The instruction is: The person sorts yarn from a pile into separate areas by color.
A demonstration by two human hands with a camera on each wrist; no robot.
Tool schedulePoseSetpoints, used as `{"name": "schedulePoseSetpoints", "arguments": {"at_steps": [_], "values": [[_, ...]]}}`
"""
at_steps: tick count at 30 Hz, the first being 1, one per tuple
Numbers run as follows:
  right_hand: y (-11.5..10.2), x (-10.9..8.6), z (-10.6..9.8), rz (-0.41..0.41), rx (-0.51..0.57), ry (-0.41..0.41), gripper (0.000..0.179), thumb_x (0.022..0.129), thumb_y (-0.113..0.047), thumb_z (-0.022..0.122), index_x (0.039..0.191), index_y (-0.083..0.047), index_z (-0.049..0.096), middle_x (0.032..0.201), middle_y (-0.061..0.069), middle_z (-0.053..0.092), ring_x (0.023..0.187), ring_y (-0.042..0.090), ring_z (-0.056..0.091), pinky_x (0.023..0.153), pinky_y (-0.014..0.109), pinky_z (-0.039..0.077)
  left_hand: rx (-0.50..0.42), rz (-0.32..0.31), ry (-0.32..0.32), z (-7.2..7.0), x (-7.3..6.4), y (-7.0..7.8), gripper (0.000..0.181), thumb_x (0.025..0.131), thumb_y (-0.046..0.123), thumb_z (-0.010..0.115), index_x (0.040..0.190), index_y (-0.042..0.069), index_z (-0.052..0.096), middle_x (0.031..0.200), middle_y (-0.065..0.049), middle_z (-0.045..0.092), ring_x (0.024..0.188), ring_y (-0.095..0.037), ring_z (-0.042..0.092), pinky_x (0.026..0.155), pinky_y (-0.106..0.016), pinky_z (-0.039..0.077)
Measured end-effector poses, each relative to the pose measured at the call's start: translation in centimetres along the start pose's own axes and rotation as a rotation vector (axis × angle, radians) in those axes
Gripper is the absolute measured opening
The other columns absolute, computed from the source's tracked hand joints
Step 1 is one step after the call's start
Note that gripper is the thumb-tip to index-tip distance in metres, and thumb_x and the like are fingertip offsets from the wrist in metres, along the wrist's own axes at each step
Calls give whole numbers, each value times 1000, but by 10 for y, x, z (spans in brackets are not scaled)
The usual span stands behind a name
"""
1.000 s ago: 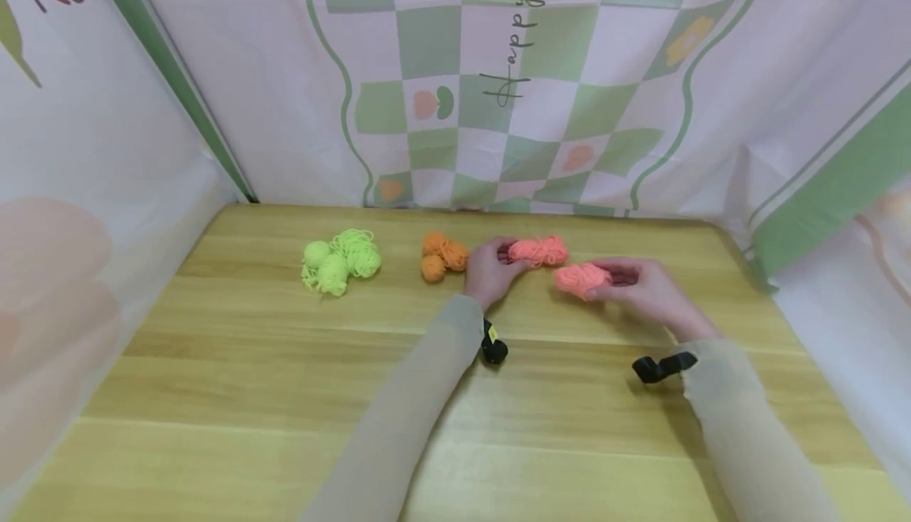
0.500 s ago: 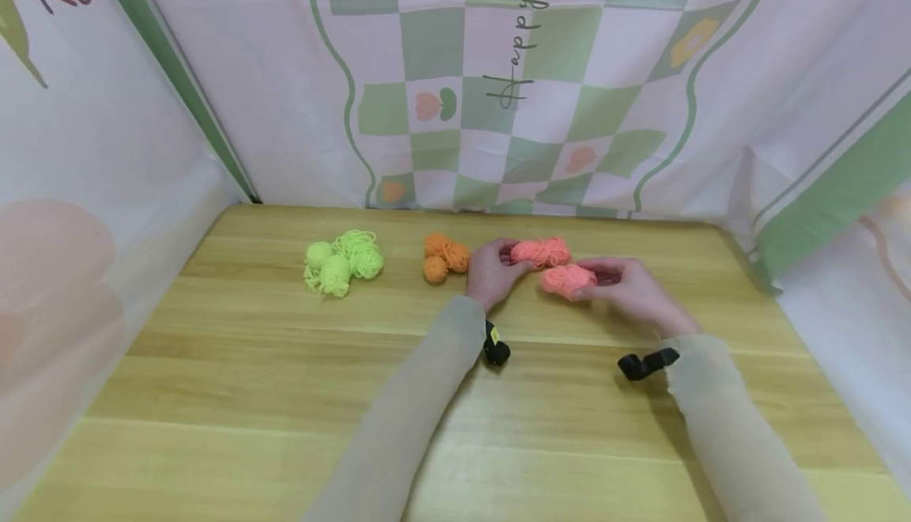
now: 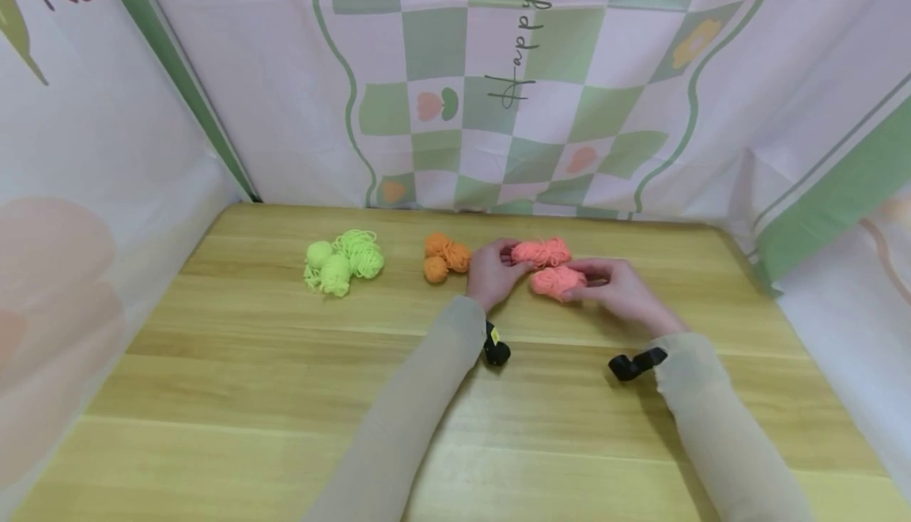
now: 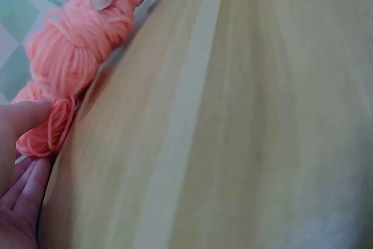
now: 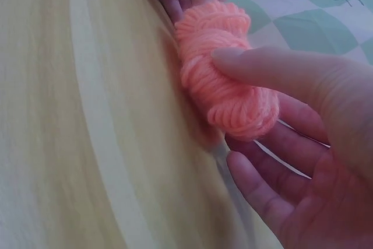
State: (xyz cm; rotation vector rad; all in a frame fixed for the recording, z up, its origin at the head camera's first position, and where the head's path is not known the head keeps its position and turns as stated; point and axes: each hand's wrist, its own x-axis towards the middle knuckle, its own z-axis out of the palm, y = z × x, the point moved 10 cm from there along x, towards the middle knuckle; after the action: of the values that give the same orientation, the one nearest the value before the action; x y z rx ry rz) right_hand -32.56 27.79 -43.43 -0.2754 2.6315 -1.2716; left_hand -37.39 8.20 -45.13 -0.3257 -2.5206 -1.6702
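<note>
Two pink yarn skeins are close together at the table's far side. My right hand [image 3: 615,289] pinches the nearer pink skein [image 5: 224,74] between thumb and fingers; in the right wrist view a shadow lies below it. Behind it is the second pink skein [image 3: 548,252], a loosely wound one. At its left end my left hand [image 3: 491,273] holds it, the thumb on the near side, as the left wrist view shows with the looser skein [image 4: 46,135]. The fingers' far side is partly hidden in the head view.
Left of my left hand lie several orange yarn balls [image 3: 444,257] in a cluster. Farther left sits a group of yellow-green yarn balls [image 3: 342,261]. A patterned cloth [image 3: 491,150] hangs behind the wooden table [image 3: 235,364].
My right hand has moved left with the nearer pink skein, bringing it in front of the other pink skein. The left hand has stayed in place.
</note>
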Motion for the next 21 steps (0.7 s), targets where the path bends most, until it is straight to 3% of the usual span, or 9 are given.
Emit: {"name": "schedulePoseSetpoints", "arguments": {"at_steps": [7, 21], "values": [[0, 4, 2, -8, -13, 14, 67, 86, -39, 84, 139, -6, 62, 139, 15, 60, 117, 28, 61, 101, 41, 47, -5, -15, -6, 1, 1, 1, 44, 87, 21, 84, 125, 4, 70, 108, -6, 73, 94, -10, 68, 81, -15, 53], [-1, 2, 3, -29, 61, 21, 63, 88, -32, 83, 140, -3, 61, 135, 17, 63, 114, 26, 64, 89, 17, 49, -19, 20, -22, 0, -4, 3, 46, 92, 26, 79, 129, 1, 67, 111, -8, 71, 98, -13, 68, 83, -17, 53]]}}
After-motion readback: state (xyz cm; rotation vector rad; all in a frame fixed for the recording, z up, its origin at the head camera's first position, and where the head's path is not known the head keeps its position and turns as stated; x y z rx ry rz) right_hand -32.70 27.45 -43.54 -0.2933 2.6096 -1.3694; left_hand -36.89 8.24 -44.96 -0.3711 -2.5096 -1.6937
